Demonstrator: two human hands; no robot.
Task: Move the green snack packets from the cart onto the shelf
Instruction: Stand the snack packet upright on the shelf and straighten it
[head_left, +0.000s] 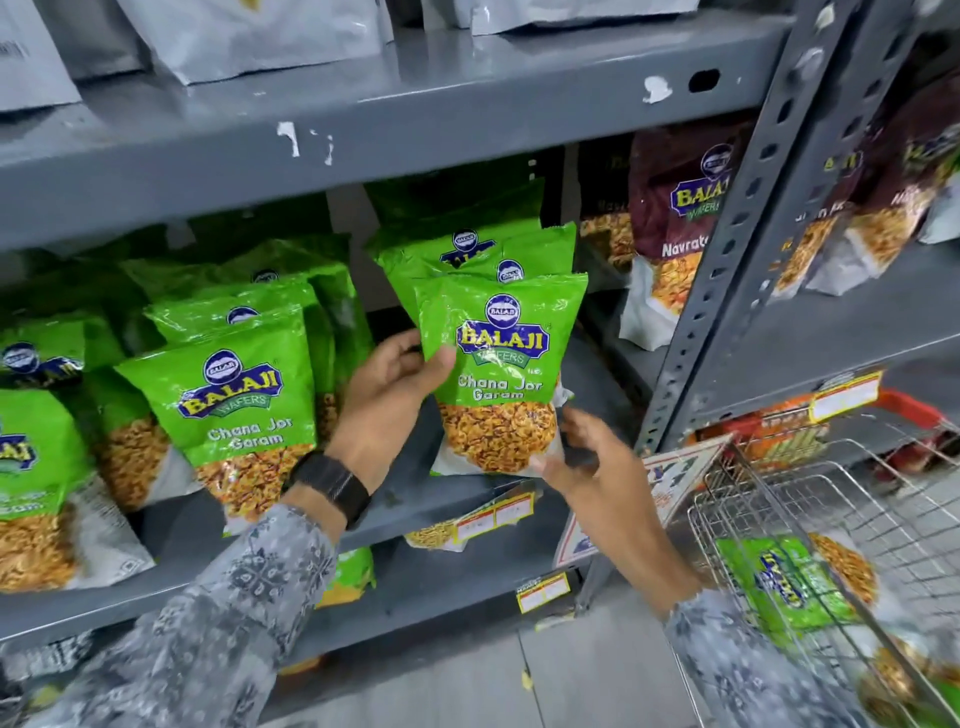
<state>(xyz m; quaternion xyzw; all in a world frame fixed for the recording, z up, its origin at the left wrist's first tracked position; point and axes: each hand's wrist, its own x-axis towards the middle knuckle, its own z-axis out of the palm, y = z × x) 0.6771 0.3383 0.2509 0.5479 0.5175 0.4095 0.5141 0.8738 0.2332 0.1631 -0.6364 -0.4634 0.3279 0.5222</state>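
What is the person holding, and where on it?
The left hand holds the front green packet by its left edge. The right hand touches its bottom right corner.

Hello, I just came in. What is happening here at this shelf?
A person is stocking green Chana Jor Garam snack packets on a grey metal shelf. The left hand grips the left edge of the front green packet, which stands upright ahead of a few others. The right hand, open, is at the packet's lower right corner. More green packets already stand to the left. At least one green packet lies in the wire shopping cart at the right.
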